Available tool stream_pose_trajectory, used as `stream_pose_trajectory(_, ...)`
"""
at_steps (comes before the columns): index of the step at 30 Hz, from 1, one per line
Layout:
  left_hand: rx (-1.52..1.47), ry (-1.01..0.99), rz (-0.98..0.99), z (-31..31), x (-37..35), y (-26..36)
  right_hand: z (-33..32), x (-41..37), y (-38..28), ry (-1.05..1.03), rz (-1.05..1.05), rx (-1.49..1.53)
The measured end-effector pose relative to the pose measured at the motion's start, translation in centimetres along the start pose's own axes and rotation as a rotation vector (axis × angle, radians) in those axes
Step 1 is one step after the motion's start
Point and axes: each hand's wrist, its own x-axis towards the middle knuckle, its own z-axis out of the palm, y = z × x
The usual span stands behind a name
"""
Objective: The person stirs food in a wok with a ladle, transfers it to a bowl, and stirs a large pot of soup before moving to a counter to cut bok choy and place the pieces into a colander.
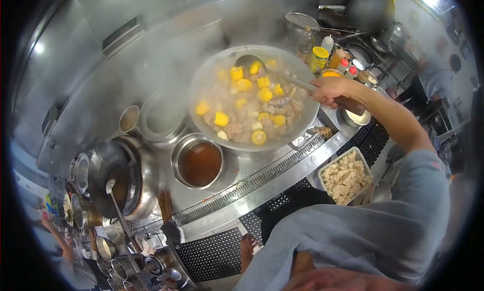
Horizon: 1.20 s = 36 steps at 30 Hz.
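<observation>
My right hand (328, 91) is closed around the handle of a long metal ladle (290, 79); the handle's brown end sticks out past the wrist. The ladle's bowl rests at the far side of a wide wok (306, 132), among the food. Steam rises from yellow corn pieces (264, 94), mixed with pale meat chunks (242, 134) and a few whitish pieces. At the bottom, a bit of skin that seems to be my left hand (246, 250) shows beside the grey shirt. Its fingers cannot be made out.
A pot of brown liquid (200, 164) and a steaming round pan (162, 117) stand left of the wok. Farther left is a dark wok (108, 177) with another ladle. Sauce bottles (340, 64) line the right. A basket of pale pieces (348, 177) sits nearby. Other people are at both sides.
</observation>
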Motion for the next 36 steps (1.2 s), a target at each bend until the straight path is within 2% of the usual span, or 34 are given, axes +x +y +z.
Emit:
stream_pose_trajectory(1, 0.402, 0.24, 0.023, 4.0, -2.8, 1.6, -0.1, -1.1, -0.3, 0.0, 0.005, -0.001)
stream_pose_trajectory(3, 0.4, 0.249, 0.051, 5.6, -3.9, 2.6, -0.2, -3.1, -0.6, 0.072, -0.017, -0.145)
stream_pose_trajectory(6, 0.351, 0.284, 0.071, 5.5, -4.4, 1.7, -1.6, -3.0, 0.1, 0.05, -0.106, -0.087)
stream_pose_trajectory(7, 0.366, 0.31, 0.04, 5.8, -4.7, 1.3, -2.0, -2.2, 0.1, 0.034, -0.116, -0.091)
stream_pose_trajectory(8, 0.377, 0.34, 0.011, 6.0, -5.1, 0.8, -2.5, -0.9, -0.1, 0.137, -0.141, -0.226)
stream_pose_trajectory(9, 0.406, 0.272, -0.013, 4.0, -3.4, -0.6, -3.1, 0.8, 0.0, 0.238, -0.17, -0.355)
stream_pose_trajectory(10, 0.387, 0.296, -0.005, 1.9, -3.0, -3.3, -4.7, 4.7, 1.7, 0.213, -0.19, -0.354)
stream_pose_trajectory(11, 0.461, 0.252, 0.16, 1.2, -2.6, -6.0, -7.4, 10.3, 3.7, 0.34, -0.397, -0.633)
stream_pose_trajectory(12, 0.353, 0.286, 0.094, 2.1, -2.8, -7.3, -9.1, 13.9, 4.3, 0.47, -0.608, -0.899)
stream_pose_trajectory(13, 0.239, 0.326, 0.032, 2.9, -3.0, -8.8, -8.6, 14.1, 2.7, 0.447, -0.634, -0.883)
stream_pose_trajectory(14, 0.125, 0.373, -0.025, 3.7, -3.1, -10.2, -8.5, 14.2, 0.6, 0.414, -0.497, -0.844)
stream_pose_trajectory(15, 0.568, 0.131, 0.158, 1.6, -1.5, -13.3, -8.0, 14.5, -0.8, 0.37, -0.357, -0.805)
stream_pose_trajectory(16, 0.95, -0.031, 0.436, 2.7, -2.3, -13.9, -7.9, 15.6, -1.2, 0.338, -0.377, -0.801)
stream_pose_trajectory(18, 0.498, 0.211, 0.245, 3.6, -2.4, -18.2, -7.5, 17.6, -1.5, 0.241, -0.372, -0.935)
stream_pose_trajectory(19, 0.055, 0.401, 0.072, 4.9, -3.2, -19.5, -6.9, 18.1, -1.8, 0.189, -0.318, -0.987)
stream_pose_trajectory(20, 0.045, 0.416, 0.073, 5.8, -4.0, -20.4, -6.8, 18.4, -2.7, 0.175, -0.329, -0.985)
stream_pose_trajectory(22, 0.59, 0.323, 0.096, 6.2, -5.4, -21.2, -7.1, 17.9, -4.2, -0.048, -0.34, -1.352)
stream_pose_trajectory(24, 0.889, 0.271, 0.192, 6.7, -5.3, -21.1, -7.0, 17.9, -4.7, -0.06, -0.337, -1.435)
stream_pose_trajectory(26, 0.99, 0.255, 0.275, 6.3, -4.3, -21.1, -6.6, 16.4, -5.6, -0.067, -0.332, -1.521)
stream_pose_trajectory(29, 1.094, 0.247, 0.39, 4.8, -3.3, -20.3, -6.4, 11.4, -6.5, -0.087, -0.203, -1.371)
stream_pose_trajectory(33, 1.276, 0.215, 0.56, 0.8, -2.1, -18.8, -4.8, 3.1, -5.3, 0.034, -0.162, -1.323)
stream_pose_trajectory(35, 1.36, 0.196, 0.651, -1.5, -1.3, -17.8, -4.0, 0.9, -3.9, 0.113, -0.153, -1.28)
stream_pose_trajectory(36, 1.387, 0.189, 0.69, -2.7, -1.0, -17.1, -3.9, 0.4, -3.1, 0.131, -0.183, -1.35)
